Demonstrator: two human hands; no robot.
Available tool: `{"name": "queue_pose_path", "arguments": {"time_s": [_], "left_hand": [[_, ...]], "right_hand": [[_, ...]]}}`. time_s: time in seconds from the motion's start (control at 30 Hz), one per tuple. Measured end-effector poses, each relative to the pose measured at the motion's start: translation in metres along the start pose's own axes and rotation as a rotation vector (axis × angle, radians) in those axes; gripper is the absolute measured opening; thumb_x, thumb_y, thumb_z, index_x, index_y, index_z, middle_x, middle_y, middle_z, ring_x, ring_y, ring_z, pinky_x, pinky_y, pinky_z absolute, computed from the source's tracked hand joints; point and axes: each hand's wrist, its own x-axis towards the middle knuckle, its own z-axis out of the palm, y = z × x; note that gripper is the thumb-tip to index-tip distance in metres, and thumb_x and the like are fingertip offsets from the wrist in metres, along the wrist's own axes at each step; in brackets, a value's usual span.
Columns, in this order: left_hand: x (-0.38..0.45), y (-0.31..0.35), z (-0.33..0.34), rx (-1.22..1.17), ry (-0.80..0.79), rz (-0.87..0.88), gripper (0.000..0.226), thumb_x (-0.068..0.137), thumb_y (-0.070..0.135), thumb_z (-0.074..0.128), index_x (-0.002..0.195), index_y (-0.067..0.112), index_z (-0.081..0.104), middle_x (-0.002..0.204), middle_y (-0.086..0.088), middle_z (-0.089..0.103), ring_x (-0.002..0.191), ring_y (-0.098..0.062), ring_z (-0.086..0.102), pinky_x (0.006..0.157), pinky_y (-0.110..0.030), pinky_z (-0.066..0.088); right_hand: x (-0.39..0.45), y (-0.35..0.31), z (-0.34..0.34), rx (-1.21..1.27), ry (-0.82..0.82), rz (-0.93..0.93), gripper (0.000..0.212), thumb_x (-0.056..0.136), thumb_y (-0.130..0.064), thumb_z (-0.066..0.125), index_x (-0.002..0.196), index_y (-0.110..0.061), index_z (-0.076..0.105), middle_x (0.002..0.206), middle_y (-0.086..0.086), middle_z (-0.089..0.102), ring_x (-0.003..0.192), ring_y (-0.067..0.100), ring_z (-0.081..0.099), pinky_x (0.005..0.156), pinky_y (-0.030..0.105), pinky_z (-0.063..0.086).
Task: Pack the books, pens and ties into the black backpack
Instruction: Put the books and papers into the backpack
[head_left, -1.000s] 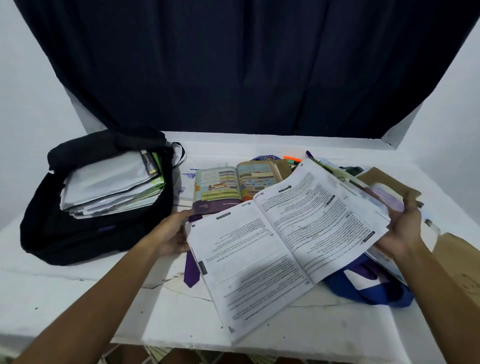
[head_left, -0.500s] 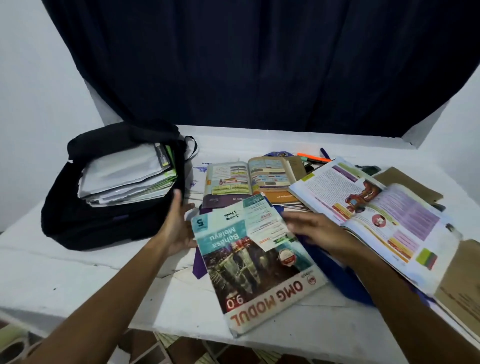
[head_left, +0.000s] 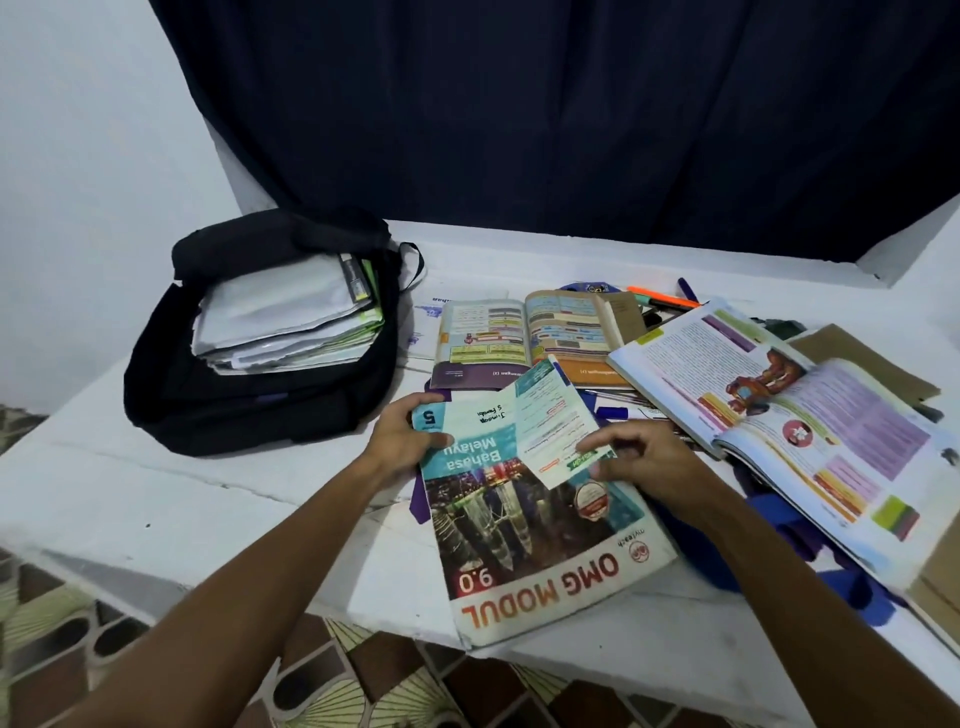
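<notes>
The big book (head_left: 530, 499) is shut now and lies on the worktop (head_left: 156, 499) near the black backpack (head_left: 260, 384), left hand (head_left: 402, 441) gripping its corner, right hand (head_left: 641, 462) pinching its folded flap, ready to pack.

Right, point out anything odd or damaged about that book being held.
The workbook has a flap of its front cover folded back, showing the printed inside. The right hand pinches that flap; the left hand grips the corner. Its near end overhangs the table edge.
</notes>
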Motion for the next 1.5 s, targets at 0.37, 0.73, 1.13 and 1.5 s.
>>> {"name": "queue_pose_path", "arguments": {"time_s": [0.37, 0.73, 1.13, 1.5], "left_hand": [[-0.003, 0.024, -0.002, -0.058, -0.02, 0.005, 0.055, 0.073, -0.019, 0.071, 0.121, 0.005, 0.059, 0.115, -0.018, 0.065, 0.083, -0.018, 0.065, 0.061, -0.03, 0.061], [-0.037, 0.084, -0.037, -0.6, -0.444, -0.082, 0.064, 0.067, 0.049, 0.078, 0.112, 0.006, 0.064, 0.092, -0.016, 0.074, 0.075, -0.028, 0.073, 0.066, -0.039, 0.06], [-0.018, 0.137, -0.207, -0.64, -0.122, 0.213, 0.056, 0.095, 0.062, 0.039, 0.136, 0.026, 0.051, 0.121, -0.021, 0.065, 0.113, -0.04, 0.061, 0.098, -0.054, 0.046], [0.019, 0.102, -0.284, -0.201, 0.087, -0.022, 0.057, 0.085, -0.006, 0.065, 0.137, 0.009, 0.048, 0.102, -0.014, 0.071, 0.078, -0.027, 0.072, 0.067, -0.037, 0.061]], "right_hand": [[-0.003, -0.008, -0.003, 0.072, -0.103, 0.128, 0.054, 0.078, 0.008, 0.069, 0.122, -0.022, 0.064, 0.116, 0.005, 0.065, 0.084, 0.024, 0.072, 0.059, 0.03, 0.057], [0.035, -0.111, 0.015, 0.666, -0.055, -0.321, 0.097, 0.024, -0.021, 0.094, 0.117, -0.025, 0.069, 0.116, 0.012, 0.069, 0.083, 0.027, 0.07, 0.065, 0.032, 0.059], [0.132, -0.187, 0.147, 0.501, -0.082, -0.241, 0.062, 0.076, 0.017, 0.053, 0.127, -0.019, 0.059, 0.108, 0.012, 0.069, 0.069, 0.022, 0.071, 0.053, 0.026, 0.056], [0.2, -0.199, 0.208, 0.131, -0.167, 0.048, 0.042, 0.081, 0.008, 0.059, 0.116, -0.013, 0.066, 0.102, 0.015, 0.07, 0.061, 0.018, 0.071, 0.048, 0.02, 0.051]]}}
